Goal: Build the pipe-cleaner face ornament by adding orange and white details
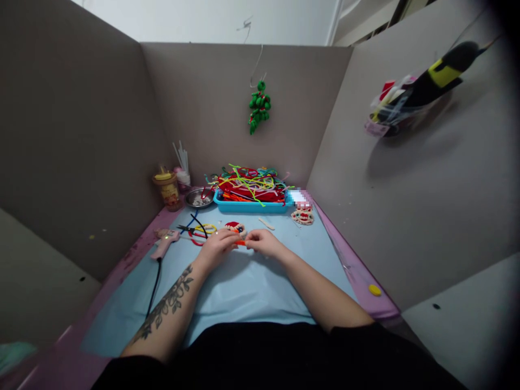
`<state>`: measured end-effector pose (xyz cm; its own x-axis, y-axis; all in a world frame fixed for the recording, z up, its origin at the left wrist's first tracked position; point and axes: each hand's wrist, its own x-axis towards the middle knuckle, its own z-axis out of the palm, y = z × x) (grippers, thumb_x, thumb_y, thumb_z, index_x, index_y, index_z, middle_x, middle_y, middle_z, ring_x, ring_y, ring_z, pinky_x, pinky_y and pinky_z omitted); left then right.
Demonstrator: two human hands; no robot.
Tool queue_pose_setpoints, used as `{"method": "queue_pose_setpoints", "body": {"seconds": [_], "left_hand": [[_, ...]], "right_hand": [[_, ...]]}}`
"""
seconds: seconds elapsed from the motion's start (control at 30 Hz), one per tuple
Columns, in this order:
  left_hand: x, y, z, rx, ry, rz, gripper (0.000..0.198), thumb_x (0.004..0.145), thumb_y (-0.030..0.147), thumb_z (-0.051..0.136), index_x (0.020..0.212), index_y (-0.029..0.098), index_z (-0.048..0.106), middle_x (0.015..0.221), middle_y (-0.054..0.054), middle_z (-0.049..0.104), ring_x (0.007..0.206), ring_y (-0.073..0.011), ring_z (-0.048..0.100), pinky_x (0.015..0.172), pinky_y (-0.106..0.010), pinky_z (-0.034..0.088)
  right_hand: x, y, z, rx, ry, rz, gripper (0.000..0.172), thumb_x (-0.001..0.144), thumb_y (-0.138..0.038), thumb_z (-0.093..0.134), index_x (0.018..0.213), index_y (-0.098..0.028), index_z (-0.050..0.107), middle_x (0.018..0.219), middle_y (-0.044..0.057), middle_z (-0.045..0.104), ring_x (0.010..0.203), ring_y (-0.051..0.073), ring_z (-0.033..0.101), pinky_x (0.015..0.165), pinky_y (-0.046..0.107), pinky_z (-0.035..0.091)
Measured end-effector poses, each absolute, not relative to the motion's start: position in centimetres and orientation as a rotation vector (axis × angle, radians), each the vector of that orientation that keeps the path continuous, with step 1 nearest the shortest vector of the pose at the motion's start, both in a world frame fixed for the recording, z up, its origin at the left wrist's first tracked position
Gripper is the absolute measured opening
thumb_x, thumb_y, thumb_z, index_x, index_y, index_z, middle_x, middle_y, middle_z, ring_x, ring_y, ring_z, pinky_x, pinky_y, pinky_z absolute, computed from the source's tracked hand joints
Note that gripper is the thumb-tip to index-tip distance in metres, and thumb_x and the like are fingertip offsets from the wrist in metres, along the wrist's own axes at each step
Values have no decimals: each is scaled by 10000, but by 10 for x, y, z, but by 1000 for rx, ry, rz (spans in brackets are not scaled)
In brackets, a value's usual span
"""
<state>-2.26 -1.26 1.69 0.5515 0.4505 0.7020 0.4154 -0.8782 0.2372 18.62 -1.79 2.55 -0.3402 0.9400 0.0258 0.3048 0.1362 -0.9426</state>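
Observation:
My left hand [219, 245] and my right hand [265, 242] are close together over the blue cloth, fingers closed. Between them runs a short stretch of orange pipe cleaner [241, 243], pinched from both sides. My fingers cover most of it. Just beyond my left hand lies a small red and cream craft piece [234, 225], partly hidden. To the left of that hand are scissors [187, 229] with dark blades, lying among yellow, red and black loops. A pink glue gun [164, 245] rests farther left, its black cord trailing toward me.
A blue tray [252, 207] heaped with colored pipe cleaners stands at the back. Left of it are a metal bowl [199, 198] and a lidded cup [168, 190]. A cream and red craft piece [303, 216] lies right. Grey partitions [227, 108] enclose the table; a green ornament [259, 107] hangs there.

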Motion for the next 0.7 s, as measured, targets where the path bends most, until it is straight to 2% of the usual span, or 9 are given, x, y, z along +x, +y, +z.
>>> {"method": "queue_pose_setpoints", "body": {"seconds": [0.1,0.2,0.37,0.53,0.7], "left_hand": [[-22,-13,14,2770,707,1198,212,895,184,537,1036,209,693,993,-92,719,898,-180,660,773,-303,520],[-21,-13,12,2656,781,1213,196,886,223,559,1007,203,712,950,-87,734,849,-174,670,765,-292,517],[-18,-14,16,2276,1064,1066,193,823,279,619,946,196,741,891,-65,747,778,-177,663,746,-282,497],[-14,-16,18,1849,1231,896,304,756,417,632,762,134,743,612,-30,668,573,-145,571,560,-237,417],[-15,-13,17,1482,1184,873,397,662,505,679,676,110,698,513,-13,587,482,-113,498,494,-227,370]], "right_hand": [[187,-16,27,-1191,-1688,1399,132,695,-291,629,687,-160,608,545,-39,558,448,78,426,448,210,304],[187,-16,26,-1172,-1714,1361,136,710,-289,632,684,-161,594,548,-42,548,468,78,436,466,207,314],[184,-21,23,-1175,-1936,802,88,799,-215,583,738,-163,619,653,-15,604,607,109,519,579,219,378],[184,-23,21,-1054,-2272,155,119,873,-174,523,891,-167,640,883,69,685,808,169,603,729,268,436],[183,-19,17,-919,-2380,-219,186,911,-190,454,902,-148,635,828,97,684,803,192,611,721,286,450]]}}
